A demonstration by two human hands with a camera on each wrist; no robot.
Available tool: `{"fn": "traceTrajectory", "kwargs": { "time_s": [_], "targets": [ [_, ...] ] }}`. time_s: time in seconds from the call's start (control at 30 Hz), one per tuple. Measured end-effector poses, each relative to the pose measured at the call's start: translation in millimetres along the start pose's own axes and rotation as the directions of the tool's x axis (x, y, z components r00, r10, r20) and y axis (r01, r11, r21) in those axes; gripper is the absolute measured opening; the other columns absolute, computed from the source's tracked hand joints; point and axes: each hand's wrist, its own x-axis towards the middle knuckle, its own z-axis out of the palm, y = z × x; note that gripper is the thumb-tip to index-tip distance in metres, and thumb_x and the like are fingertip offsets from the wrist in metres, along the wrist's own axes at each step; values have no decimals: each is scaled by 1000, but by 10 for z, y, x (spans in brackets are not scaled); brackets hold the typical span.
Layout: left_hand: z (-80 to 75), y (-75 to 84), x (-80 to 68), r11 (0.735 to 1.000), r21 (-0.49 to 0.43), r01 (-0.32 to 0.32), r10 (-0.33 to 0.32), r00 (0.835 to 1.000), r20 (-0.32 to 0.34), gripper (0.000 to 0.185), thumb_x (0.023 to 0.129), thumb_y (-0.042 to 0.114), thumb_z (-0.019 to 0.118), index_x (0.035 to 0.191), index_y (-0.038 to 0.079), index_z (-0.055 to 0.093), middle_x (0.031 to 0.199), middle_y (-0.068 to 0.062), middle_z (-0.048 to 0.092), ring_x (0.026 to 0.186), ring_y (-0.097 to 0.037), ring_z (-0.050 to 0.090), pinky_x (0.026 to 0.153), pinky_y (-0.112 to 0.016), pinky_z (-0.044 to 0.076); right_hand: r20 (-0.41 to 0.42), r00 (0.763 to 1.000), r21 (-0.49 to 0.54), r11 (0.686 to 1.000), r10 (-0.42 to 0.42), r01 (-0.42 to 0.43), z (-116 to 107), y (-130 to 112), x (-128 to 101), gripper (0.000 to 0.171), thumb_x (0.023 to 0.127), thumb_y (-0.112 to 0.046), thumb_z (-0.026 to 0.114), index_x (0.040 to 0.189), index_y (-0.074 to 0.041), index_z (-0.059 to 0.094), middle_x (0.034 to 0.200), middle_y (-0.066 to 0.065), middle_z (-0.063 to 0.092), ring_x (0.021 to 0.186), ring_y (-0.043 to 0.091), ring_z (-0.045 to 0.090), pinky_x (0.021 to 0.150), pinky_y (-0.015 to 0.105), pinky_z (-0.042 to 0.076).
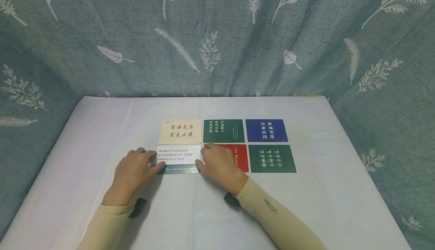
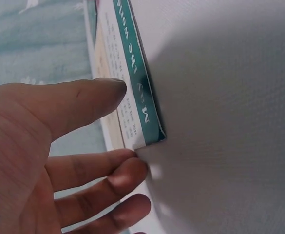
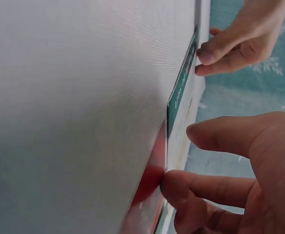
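Observation:
A white card with a teal strip along its bottom [image 1: 178, 158] lies flat on the table, between both hands. The left hand [image 1: 134, 170] is at its left edge; in the left wrist view the thumb [image 2: 110, 92] extends over the card and the fingertips are by its edge. Over the neighbouring red card [image 1: 241, 158] is the right hand [image 1: 221, 165], hiding much of that card. A fingertip of this hand touches near the seam between the two cards in the right wrist view, and its thumb [image 3: 205, 136] is held apart from the fingers.
Behind lie a cream card [image 1: 180, 131], a green card [image 1: 231, 133] and a blue card [image 1: 266, 130] in a row. Another green card [image 1: 272, 159] is right of the red one. The white table [image 1: 340, 204] meets a leaf-patterned teal curtain [image 1: 231, 53].

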Motion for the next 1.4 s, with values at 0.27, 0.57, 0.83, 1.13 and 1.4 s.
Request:
{"fn": "traceTrajectory", "kwargs": {
  "time_s": [0.27,0.57,0.83,1.13,1.4],
  "targets": [
    [3,10,-10,999,-26,29,-29,999,14,52,77,40,72,109,0,66,91,-14,61,74,-27,52,59,-40,43,63,998,142,990,15,-24,16,57,-52,46,79,-43,68,118,-18,64,98,-2,56,75,10,52,63,31,45],
    [34,25,-34,998,-43,50,-50,999,14,52,77,39,72,110,0,66,93,-15,59,76,-27,53,59,-41,44,56,998,167,986,-15,5,50,89,-77,47,80,-44,66,119,-17,63,92,-4,51,68,8,48,56,23,40],
    [-2,33,-13,992,-91,88,-82,994,66,53,81,44,67,113,3,64,97,-13,59,82,-28,55,63,-44,45,69,998,175,985,-10,-2,40,91,-66,48,81,-43,66,120,-16,62,93,-3,51,68,9,48,55,22,39],
    [-22,-166,150,973,-230,28,11,986,166,70,78,47,70,130,4,51,101,-11,56,87,-25,54,71,-41,44,67,998,193,981,21,-33,47,114,8,71,72,-55,70,129,-16,52,97,-4,48,72,12,47,61,25,41],
    [-23,-229,262,972,-232,23,39,966,257,87,69,51,76,135,4,46,100,-10,53,82,-22,49,68,-36,41,107,994,191,981,16,-36,46,123,51,82,68,-56,73,136,-17,47,96,-3,41,72,12,46,58,24,40]
  ]
}}
